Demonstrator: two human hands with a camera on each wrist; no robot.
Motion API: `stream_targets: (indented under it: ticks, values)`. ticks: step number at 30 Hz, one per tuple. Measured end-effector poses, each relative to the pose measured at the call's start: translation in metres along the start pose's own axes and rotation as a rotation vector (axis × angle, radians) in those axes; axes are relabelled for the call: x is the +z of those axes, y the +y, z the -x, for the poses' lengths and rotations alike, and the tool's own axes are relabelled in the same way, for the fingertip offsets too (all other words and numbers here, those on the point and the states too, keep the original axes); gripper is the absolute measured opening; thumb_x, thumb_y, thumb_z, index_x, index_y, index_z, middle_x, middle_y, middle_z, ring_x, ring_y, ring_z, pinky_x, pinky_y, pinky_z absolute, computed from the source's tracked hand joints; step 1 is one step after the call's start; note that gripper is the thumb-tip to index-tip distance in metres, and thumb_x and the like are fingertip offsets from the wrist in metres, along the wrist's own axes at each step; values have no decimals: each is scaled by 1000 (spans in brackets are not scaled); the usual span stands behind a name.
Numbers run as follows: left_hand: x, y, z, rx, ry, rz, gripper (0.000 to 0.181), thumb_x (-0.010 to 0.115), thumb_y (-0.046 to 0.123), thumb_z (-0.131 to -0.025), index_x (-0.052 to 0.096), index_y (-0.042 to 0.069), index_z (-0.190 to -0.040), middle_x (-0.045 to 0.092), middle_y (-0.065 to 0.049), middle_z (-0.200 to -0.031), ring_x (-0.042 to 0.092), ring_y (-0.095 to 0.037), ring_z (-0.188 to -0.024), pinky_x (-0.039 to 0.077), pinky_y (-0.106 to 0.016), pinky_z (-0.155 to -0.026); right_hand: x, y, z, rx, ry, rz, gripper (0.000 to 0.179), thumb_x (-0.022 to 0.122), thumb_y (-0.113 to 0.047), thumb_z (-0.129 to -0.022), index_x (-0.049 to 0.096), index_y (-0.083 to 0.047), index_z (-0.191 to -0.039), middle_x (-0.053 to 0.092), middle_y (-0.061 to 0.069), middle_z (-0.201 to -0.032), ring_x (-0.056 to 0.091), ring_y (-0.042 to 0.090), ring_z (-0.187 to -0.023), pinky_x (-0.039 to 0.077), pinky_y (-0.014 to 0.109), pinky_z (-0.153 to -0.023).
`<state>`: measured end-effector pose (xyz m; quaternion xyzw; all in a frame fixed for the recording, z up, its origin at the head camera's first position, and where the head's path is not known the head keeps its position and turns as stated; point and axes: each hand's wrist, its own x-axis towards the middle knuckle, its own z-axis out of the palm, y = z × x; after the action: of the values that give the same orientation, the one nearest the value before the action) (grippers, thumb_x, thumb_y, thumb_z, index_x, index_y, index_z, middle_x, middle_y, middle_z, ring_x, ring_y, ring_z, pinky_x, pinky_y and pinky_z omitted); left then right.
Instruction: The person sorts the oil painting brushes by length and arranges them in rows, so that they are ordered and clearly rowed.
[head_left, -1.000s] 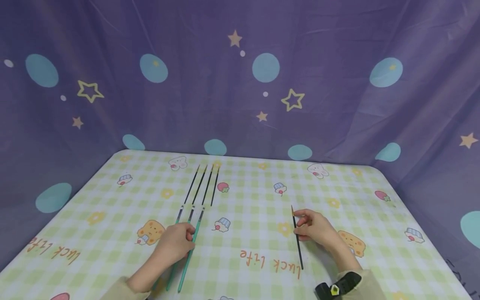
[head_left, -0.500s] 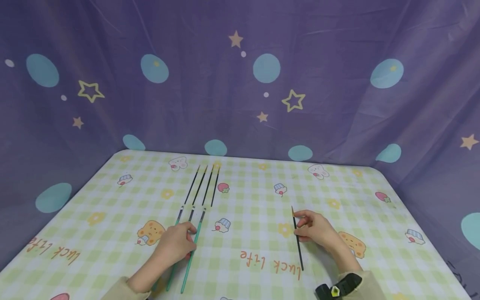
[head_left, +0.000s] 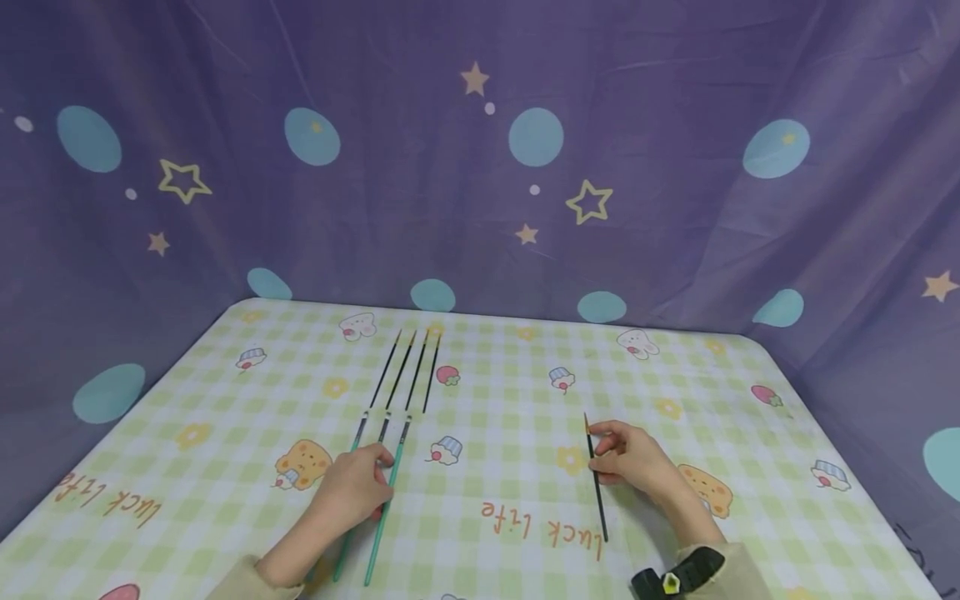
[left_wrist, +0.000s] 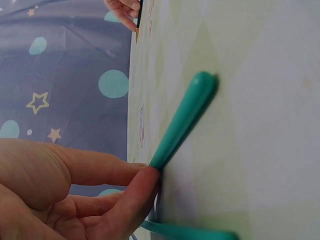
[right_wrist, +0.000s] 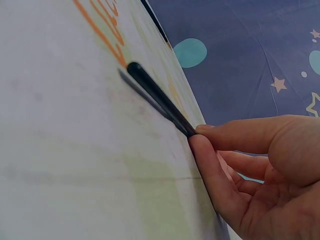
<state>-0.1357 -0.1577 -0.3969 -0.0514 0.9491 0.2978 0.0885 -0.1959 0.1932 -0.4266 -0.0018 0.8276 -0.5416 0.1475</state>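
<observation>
My left hand (head_left: 351, 485) pinches a green-handled paintbrush (head_left: 380, 537) between thumb and fingers, low over the cloth at the left. In the left wrist view the handle of this green paintbrush (left_wrist: 186, 117) sticks out past the fingertips. More green paintbrushes (head_left: 347, 546) lie beside it, partly hidden under the hand. At the right, my right hand (head_left: 633, 457) pinches a thin black paintbrush (head_left: 598, 492) near its bristle end, bristles pointing away from me. The right wrist view has the black handle (right_wrist: 157, 95) close over the cloth, its shadow alongside.
Several black paintbrushes (head_left: 405, 371) lie in a row beyond the green ones. A checked tablecloth (head_left: 502, 450) with printed cakes and flowers covers the table. Behind its far edge hangs a purple curtain (head_left: 420, 167). A black watch-like band (head_left: 678, 572) sits on the right wrist.
The handle end of the green paintbrush in my left hand has swung slightly to the right. My right hand and the black paintbrush hold nearly the same place.
</observation>
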Motion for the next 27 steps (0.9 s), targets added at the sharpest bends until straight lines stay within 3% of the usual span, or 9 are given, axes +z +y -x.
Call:
stream_targets:
  ticks: [11, 19, 27]
  values:
    - [2, -2, -2, -15, -3, 28, 32, 62, 0, -73, 58, 0, -104, 52, -1, -62, 52, -13, -45, 39, -25, -46, 2, -3, -1, 17, 25, 15, 47, 66, 4, -75, 51, 3, -120, 51, 11, -83, 57, 18, -66, 55, 32, -58]
    - [-1, -6, -3, 10, -6, 51, 31, 62, 1, -73, 58, 1, -104, 53, -1, -63, 52, -13, -46, 40, -25, -46, 9, -13, -2, 53, 97, 113, 45, 69, 5, -71, 53, 1, -113, 52, 10, -79, 55, 17, -61, 54, 30, -55]
    - [1, -6, -1, 5, -10, 59, 31, 62, 1, -73, 58, 2, -103, 52, -1, -63, 52, -12, -46, 39, -25, -45, 10, -17, -2, 76, 106, 169, 43, 69, 5, -71, 54, 1, -111, 53, 9, -76, 55, 17, -57, 54, 29, -53]
